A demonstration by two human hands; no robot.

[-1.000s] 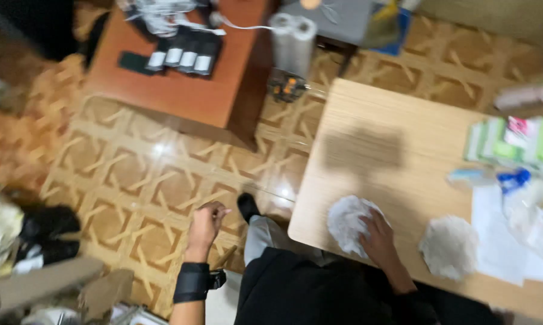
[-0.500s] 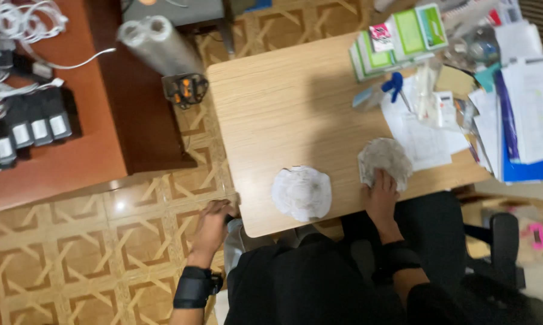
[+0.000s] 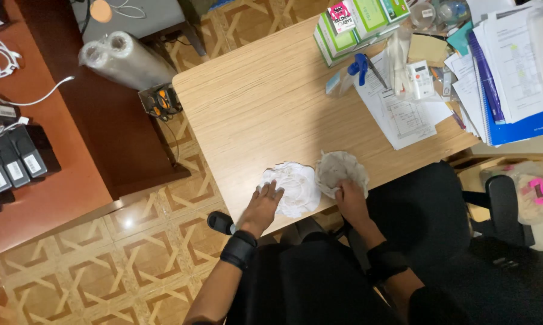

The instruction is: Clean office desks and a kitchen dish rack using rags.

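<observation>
Head view, looking down on a light wooden desk (image 3: 265, 114). The left hand (image 3: 260, 207) lies flat with fingers spread, its fingertips (image 3: 271, 191) touching the near-left edge of a white crumpled cloth (image 3: 292, 186); the right hand (image 3: 351, 201) presses on the near edge of a grey crumpled cloth (image 3: 340, 170), though whether it pinches the fabric cannot be told. Both cloths lie at the desk's near edge, touching or just beside one another. Risk: the white cloth slightly overhangs the near edge, so a pull toward the body could likely drag it off onto the patterned floor (image 3: 102, 265); a wide sweep to the right could disturb the loose papers (image 3: 404, 114). Orientation: neither cloth has a clear heading; the white one is faintly longer from far-left to near-right, the grey one roughly round.
</observation>
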